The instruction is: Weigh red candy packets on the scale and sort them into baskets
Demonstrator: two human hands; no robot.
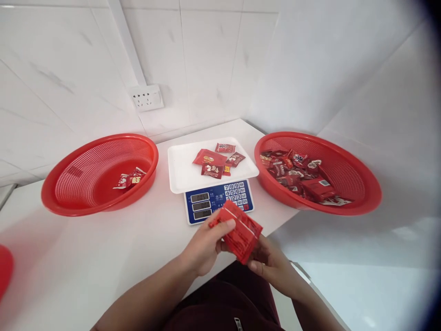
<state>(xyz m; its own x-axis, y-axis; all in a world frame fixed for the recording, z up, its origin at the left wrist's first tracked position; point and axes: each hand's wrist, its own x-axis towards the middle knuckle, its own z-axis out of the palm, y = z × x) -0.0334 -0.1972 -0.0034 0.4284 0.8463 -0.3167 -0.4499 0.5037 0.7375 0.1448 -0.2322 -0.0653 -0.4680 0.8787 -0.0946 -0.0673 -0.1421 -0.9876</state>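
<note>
A red printed snack packet (240, 234) is held in front of my body, above the table's front edge. My left hand (206, 241) is closed on its left side, with the thumb lying across the front. At its lower right corner, my right hand (274, 266) grips the packet, its fingers partly hidden behind it. Just beyond my hands stands a blue-and-white digital scale (215, 201), its lower edge partly covered by them. On the scale's white tray (182, 172) lie several wrapped sweets (212, 171) and a flat red packet (207, 157).
To the right, a red mesh basket (370, 195) holds many wrapped snacks (296, 172). Another red basket (51, 197) on the left contains a few wrapped pieces (130, 179). A red rim (4, 269) shows at the far left edge. Tiled walls stand behind the white table (86, 257).
</note>
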